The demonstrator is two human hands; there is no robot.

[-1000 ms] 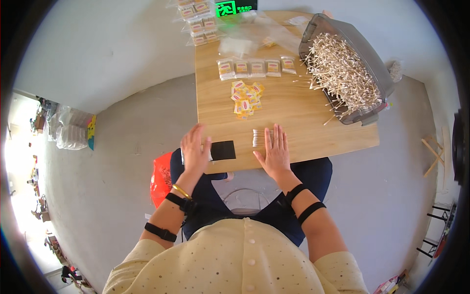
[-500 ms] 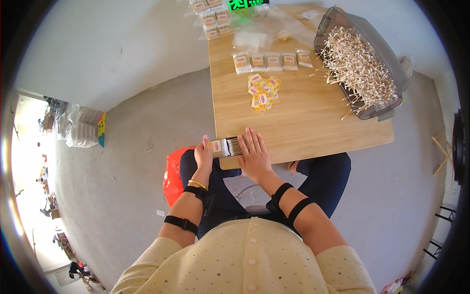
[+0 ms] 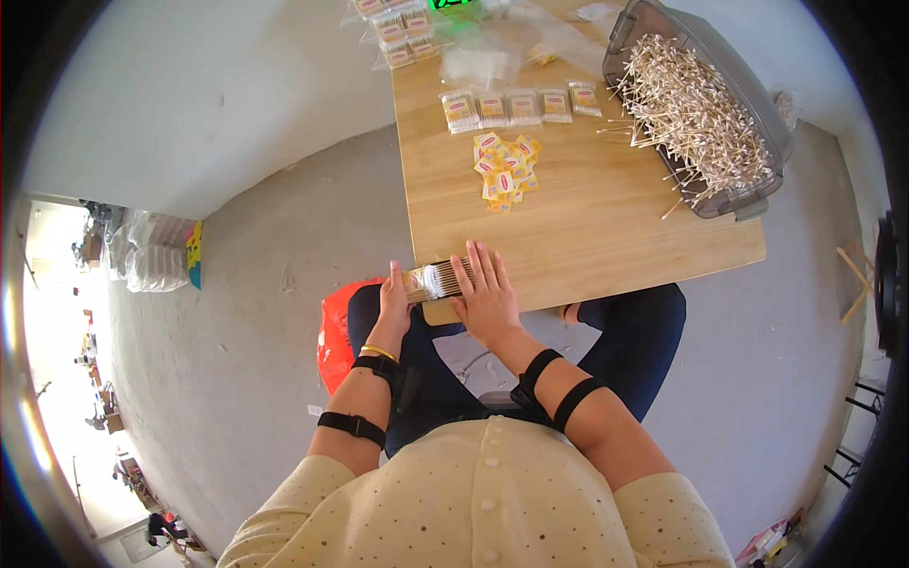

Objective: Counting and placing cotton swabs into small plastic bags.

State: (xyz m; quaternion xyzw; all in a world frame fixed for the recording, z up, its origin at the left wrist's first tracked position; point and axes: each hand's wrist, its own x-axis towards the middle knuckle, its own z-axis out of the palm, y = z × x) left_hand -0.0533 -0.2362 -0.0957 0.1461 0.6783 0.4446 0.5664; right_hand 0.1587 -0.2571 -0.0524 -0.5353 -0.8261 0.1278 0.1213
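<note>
At the near left corner of the wooden table [image 3: 606,218], my left hand [image 3: 393,305] grips a small clear bag [image 3: 416,283] with a yellow and white label, thumb pointing up along its end. A flat row of cotton swabs [image 3: 443,279] lies side by side, its left tips at the bag's mouth. Over the right part of this row my right hand [image 3: 490,295] lies flat, fingers stretched, covering some of the swabs. How deep the swabs sit in the bag I cannot tell. Beyond my hands lies a loose pile of yellow and white labels [image 3: 507,170].
Several filled swab packs [image 3: 523,107] stand in a row behind the labels. A grey plastic bin [image 3: 776,142] heaped with loose swabs [image 3: 696,123] is at the far right. Clear bags [image 3: 483,64] lie at the back. A red bag [image 3: 336,331] hangs by my left knee.
The dark gap between the swabs and the bag has closed as the row slid left under my right hand. My left hand keeps its grip. The whole view has shifted slightly.
</note>
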